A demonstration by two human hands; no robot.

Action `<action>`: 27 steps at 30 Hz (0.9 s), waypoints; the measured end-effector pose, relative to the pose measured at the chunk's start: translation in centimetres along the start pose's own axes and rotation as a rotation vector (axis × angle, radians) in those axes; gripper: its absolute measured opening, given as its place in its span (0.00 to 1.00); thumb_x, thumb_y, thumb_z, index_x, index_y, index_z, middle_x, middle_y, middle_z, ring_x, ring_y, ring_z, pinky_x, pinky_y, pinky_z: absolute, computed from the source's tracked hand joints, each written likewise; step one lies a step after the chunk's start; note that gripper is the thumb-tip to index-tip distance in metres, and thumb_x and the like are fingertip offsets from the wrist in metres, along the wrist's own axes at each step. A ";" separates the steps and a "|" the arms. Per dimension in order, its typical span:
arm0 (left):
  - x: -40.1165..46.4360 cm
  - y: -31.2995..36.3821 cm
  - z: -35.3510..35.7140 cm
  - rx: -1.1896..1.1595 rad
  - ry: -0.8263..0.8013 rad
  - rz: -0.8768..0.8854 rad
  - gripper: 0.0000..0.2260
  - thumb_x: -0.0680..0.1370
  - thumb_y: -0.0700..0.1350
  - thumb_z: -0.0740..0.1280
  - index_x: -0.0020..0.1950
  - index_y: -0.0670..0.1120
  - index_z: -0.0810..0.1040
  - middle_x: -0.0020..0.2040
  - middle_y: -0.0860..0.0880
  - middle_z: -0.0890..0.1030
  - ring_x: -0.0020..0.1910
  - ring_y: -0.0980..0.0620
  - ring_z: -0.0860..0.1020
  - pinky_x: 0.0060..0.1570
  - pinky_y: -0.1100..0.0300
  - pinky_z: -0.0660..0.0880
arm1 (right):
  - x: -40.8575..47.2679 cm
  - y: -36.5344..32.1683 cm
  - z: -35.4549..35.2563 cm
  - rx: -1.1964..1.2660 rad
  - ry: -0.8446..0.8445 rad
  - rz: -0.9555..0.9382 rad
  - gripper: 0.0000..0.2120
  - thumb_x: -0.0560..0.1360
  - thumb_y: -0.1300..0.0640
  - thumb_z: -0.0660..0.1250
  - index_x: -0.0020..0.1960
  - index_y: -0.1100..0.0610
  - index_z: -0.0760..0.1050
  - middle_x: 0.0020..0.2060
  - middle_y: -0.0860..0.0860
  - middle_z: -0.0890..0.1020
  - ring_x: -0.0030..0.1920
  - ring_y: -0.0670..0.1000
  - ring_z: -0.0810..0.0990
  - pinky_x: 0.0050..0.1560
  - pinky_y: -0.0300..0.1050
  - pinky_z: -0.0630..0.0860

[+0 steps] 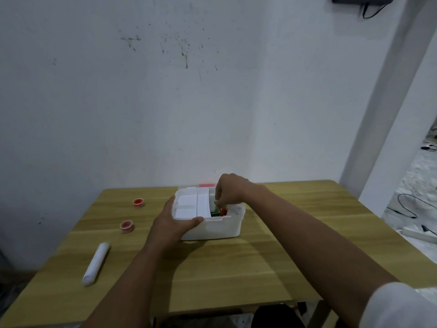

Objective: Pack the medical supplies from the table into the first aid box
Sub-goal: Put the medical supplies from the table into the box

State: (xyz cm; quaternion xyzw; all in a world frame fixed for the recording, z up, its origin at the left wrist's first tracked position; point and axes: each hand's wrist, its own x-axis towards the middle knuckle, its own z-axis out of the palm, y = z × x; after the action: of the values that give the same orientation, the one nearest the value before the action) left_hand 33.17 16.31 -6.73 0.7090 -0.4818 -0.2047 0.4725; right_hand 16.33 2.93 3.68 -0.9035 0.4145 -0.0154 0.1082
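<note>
On table left of box: white tube [95, 263] + 2 red-capped rolls [138, 202] — left hand [173, 224] nearer, clamped on first aid box [214, 227] rim. Right hand [228, 190] pinches green item [214, 210] inside box. Tube's long axis points roughly away from person.

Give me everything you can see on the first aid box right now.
The first aid box is a white, plastic-looking tub with rounded corners, upright on the wooden table, lid off. A white compartmented tray fills its left part; the right part is open, showing something green and red inside. The left hand grips its near-left corner, thumb over the rim. The right hand reaches into the open part, fingers pinched on the green item.
</note>
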 end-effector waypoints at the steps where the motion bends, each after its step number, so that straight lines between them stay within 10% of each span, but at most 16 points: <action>1: 0.1 0.0 0.0 -0.003 0.001 0.001 0.49 0.66 0.61 0.81 0.81 0.55 0.61 0.76 0.52 0.72 0.71 0.46 0.71 0.61 0.48 0.77 | -0.1 0.2 -0.4 0.046 0.015 -0.016 0.11 0.67 0.54 0.81 0.47 0.55 0.87 0.44 0.49 0.87 0.46 0.50 0.84 0.52 0.49 0.82; 10: 0.2 -0.3 -0.1 -0.032 -0.002 -0.024 0.50 0.63 0.64 0.81 0.81 0.57 0.62 0.74 0.53 0.73 0.70 0.48 0.72 0.64 0.46 0.77 | 0.3 3.9 -1.1 0.360 0.427 0.073 0.12 0.76 0.50 0.71 0.52 0.57 0.86 0.50 0.50 0.87 0.52 0.50 0.85 0.53 0.46 0.80; 18: -0.6 1.3 -1.4 -0.023 -0.054 -0.005 0.43 0.62 0.66 0.80 0.74 0.64 0.68 0.64 0.65 0.77 0.64 0.56 0.76 0.57 0.57 0.76 | -1.7 7.0 2.4 0.493 0.008 0.098 0.72 0.46 0.21 0.75 0.81 0.52 0.57 0.80 0.52 0.63 0.76 0.55 0.67 0.75 0.55 0.66; 24: -0.5 0.6 -5.4 0.120 0.063 -0.188 0.46 0.67 0.78 0.64 0.79 0.56 0.68 0.70 0.52 0.78 0.66 0.48 0.77 0.64 0.49 0.74 | -2.2 7.3 4.2 0.597 -0.005 0.002 0.57 0.59 0.43 0.84 0.80 0.51 0.59 0.68 0.46 0.72 0.63 0.47 0.73 0.62 0.43 0.70; 27: 0.3 -2.0 -8.7 0.550 0.256 -0.185 0.27 0.77 0.62 0.68 0.74 0.54 0.76 0.69 0.51 0.78 0.66 0.46 0.76 0.61 0.49 0.76 | -2.8 6.9 4.1 0.665 -0.004 -0.054 0.49 0.64 0.51 0.84 0.77 0.47 0.61 0.61 0.41 0.75 0.56 0.42 0.77 0.54 0.35 0.72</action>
State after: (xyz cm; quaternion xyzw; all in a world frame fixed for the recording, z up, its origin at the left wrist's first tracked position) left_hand 40.77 20.33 -4.32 0.8709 -0.3895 -0.0180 0.2992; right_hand 9.86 1.43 -1.58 -0.8295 0.3624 -0.1508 0.3973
